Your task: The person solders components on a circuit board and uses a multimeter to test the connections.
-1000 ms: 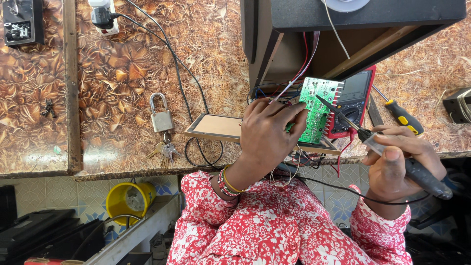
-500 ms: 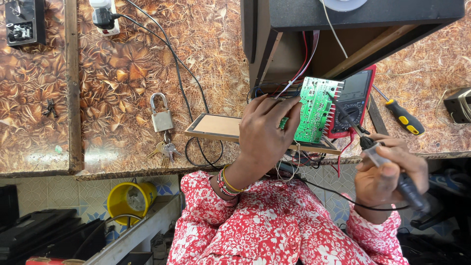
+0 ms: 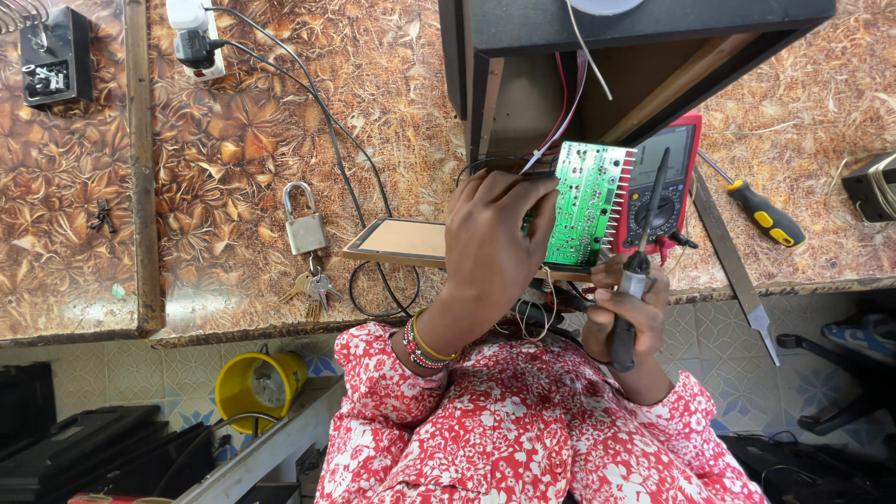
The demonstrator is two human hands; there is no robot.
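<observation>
Left hand (image 3: 490,247) fingers holding green circuit board (image 3: 586,201) upright; right hand (image 3: 627,313) fingers gripping soldering iron (image 3: 638,266), tip near red multimeter (image 3: 665,182).

Clad in a red dress (image 3: 523,420) printed with white flowers. Wearing stacked beaded bracelets (image 3: 422,343), red, yellow and dark, at the left wrist.
</observation>
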